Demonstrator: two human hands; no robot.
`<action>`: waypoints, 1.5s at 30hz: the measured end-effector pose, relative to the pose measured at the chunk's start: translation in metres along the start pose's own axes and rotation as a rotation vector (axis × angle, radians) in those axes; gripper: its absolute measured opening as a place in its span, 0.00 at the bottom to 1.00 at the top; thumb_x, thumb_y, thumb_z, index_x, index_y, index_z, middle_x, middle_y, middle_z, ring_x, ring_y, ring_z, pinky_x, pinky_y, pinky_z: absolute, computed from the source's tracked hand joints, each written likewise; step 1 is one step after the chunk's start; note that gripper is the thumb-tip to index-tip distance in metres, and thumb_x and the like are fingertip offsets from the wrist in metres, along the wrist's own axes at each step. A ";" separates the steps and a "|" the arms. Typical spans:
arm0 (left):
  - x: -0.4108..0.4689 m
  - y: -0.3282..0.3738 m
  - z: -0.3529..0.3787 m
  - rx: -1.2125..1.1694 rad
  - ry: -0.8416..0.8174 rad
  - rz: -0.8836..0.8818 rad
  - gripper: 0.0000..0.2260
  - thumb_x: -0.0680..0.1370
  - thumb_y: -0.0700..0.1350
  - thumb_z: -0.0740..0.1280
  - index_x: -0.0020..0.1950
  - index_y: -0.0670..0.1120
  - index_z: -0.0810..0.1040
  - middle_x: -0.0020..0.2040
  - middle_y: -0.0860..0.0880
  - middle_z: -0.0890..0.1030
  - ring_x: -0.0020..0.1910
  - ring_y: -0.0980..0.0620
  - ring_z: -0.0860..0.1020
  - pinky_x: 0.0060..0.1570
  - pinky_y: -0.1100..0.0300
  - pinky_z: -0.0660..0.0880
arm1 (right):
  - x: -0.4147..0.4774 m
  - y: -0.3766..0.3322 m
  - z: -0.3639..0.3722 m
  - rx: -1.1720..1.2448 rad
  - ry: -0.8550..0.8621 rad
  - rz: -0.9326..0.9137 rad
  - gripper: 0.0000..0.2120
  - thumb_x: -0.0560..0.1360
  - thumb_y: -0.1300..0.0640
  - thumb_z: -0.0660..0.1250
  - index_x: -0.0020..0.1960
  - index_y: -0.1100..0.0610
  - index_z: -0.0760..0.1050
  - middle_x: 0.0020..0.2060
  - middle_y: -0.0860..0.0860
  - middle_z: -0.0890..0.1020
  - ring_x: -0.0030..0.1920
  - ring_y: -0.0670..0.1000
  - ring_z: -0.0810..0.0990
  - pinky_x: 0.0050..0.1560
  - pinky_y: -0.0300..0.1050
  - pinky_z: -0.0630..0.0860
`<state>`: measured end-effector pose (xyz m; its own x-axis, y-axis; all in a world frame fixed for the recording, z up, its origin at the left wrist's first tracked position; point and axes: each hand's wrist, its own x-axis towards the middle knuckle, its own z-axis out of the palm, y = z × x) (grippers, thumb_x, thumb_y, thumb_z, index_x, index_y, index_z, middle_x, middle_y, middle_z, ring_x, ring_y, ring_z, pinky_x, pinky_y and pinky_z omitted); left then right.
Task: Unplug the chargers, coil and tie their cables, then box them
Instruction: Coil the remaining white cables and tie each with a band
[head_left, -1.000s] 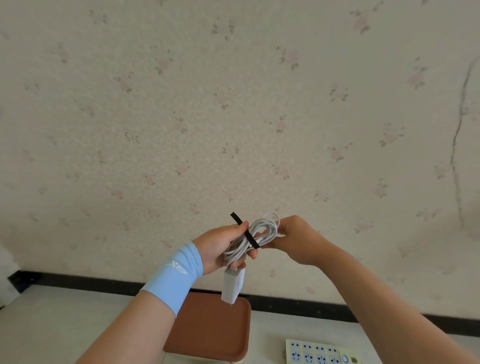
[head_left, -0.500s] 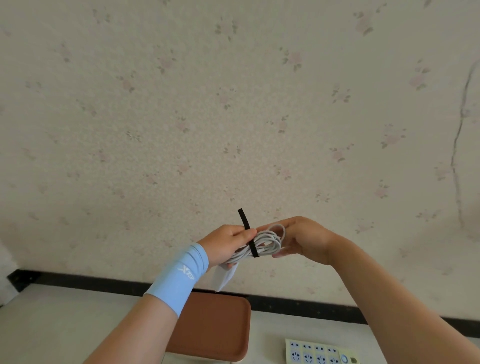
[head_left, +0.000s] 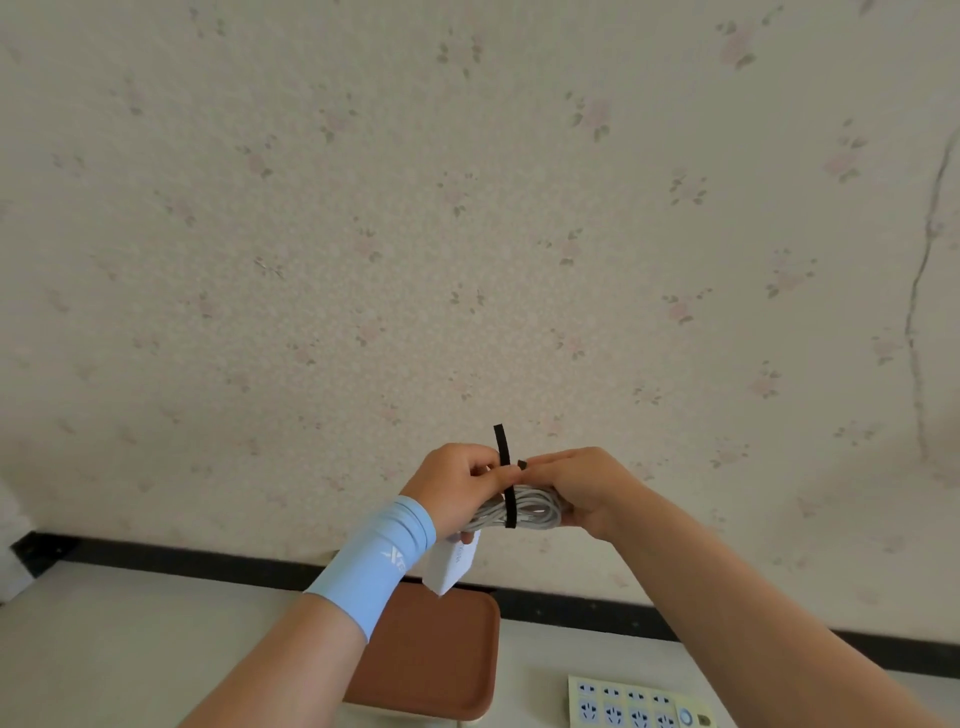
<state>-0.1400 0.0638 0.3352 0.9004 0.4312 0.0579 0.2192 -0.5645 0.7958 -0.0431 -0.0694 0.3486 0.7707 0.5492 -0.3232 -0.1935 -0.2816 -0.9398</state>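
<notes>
I hold a coiled white charger cable up in front of the wall, lying level between my hands. My left hand grips the coil's left end, thumb pressed against a black strap wrapped around the bundle. My right hand grips the coil's right end and pinches the strap's short end at the top. The strap's long end sticks straight up. The white charger block hangs below my left hand.
A brown lid or tray lies on the pale table below my hands. A white power strip with several sockets sits at the bottom right edge. A flowered wall rises behind the table.
The coil has turned from slanted to level. The strap now stands upright, and my right hand's fingers have come over the top to pinch its short end.
</notes>
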 end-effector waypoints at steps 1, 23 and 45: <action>-0.001 0.000 -0.001 -0.012 0.013 0.002 0.18 0.78 0.55 0.68 0.37 0.41 0.75 0.29 0.48 0.76 0.23 0.48 0.77 0.26 0.57 0.73 | -0.001 0.000 0.002 0.001 0.018 -0.005 0.04 0.70 0.66 0.77 0.44 0.63 0.84 0.39 0.60 0.87 0.36 0.56 0.86 0.34 0.47 0.83; 0.003 0.004 0.013 0.051 -0.067 -0.286 0.15 0.82 0.50 0.58 0.38 0.46 0.71 0.32 0.47 0.77 0.24 0.49 0.76 0.36 0.58 0.74 | -0.005 0.008 0.014 -0.319 0.127 -0.256 0.04 0.73 0.59 0.75 0.40 0.55 0.83 0.38 0.50 0.85 0.40 0.48 0.82 0.38 0.38 0.76; 0.002 0.005 -0.003 -0.104 0.139 -0.388 0.18 0.83 0.52 0.59 0.36 0.45 0.74 0.19 0.48 0.73 0.16 0.50 0.72 0.30 0.61 0.71 | 0.006 0.022 0.012 -0.610 -0.076 -0.776 0.07 0.77 0.64 0.70 0.48 0.55 0.86 0.44 0.44 0.81 0.46 0.39 0.78 0.48 0.30 0.73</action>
<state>-0.1387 0.0642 0.3411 0.6978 0.6925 -0.1831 0.4866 -0.2706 0.8307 -0.0494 -0.0629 0.3247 0.5062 0.7961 0.3316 0.7108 -0.1674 -0.6832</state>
